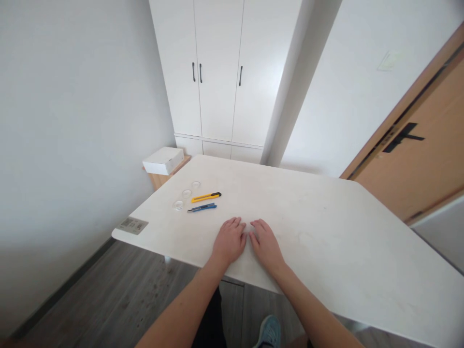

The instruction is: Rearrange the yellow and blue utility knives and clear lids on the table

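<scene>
Resting flat and spread on the tabletop, left hand and right hand hold nothing; nearby, the yellow utility knife and blue utility knife lie lengthwise left-to-right, blade ends indistinct.

Blue utility knife and yellow utility knife lie flat, near parallel, toward tabletop's left edge, nearest left hand.

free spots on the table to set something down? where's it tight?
Bare: the whole table right of the right hand, out to the far and right edges. Also the far strip beyond the yellow knife. Crowded: left part, where three clear discs, yellow knife and blue knife cluster ahead of the left hand.
</scene>
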`<state>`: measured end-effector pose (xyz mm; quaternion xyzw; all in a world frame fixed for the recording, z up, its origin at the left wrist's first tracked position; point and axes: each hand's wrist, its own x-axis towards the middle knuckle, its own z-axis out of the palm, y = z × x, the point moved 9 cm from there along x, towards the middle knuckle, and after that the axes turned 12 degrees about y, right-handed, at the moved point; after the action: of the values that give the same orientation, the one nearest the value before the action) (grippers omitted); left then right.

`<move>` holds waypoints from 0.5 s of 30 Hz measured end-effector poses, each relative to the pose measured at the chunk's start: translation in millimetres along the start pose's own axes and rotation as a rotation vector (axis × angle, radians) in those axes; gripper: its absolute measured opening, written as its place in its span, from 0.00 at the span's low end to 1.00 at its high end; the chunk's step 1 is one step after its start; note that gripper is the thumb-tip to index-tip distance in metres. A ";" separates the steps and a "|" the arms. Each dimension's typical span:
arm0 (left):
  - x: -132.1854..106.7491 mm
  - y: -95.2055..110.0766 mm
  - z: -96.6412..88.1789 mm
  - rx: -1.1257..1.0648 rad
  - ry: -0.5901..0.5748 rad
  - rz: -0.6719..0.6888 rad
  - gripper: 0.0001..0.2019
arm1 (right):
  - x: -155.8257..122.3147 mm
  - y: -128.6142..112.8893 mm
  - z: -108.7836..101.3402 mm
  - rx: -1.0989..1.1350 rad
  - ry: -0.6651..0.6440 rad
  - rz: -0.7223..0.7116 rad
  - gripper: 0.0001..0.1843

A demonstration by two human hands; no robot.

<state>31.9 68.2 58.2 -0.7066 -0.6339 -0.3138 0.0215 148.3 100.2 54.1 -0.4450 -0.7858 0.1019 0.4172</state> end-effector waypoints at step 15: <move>2.1 4.0 -8.0 -0.067 0.093 -0.020 0.20 | 81.0 -85.2 30.8 -0.068 -0.277 -0.162 0.16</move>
<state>32.2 65.8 67.0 -0.6851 -0.6285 -0.3675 0.0243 52.3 120.5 125.7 -0.3757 -0.8722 0.1016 0.2964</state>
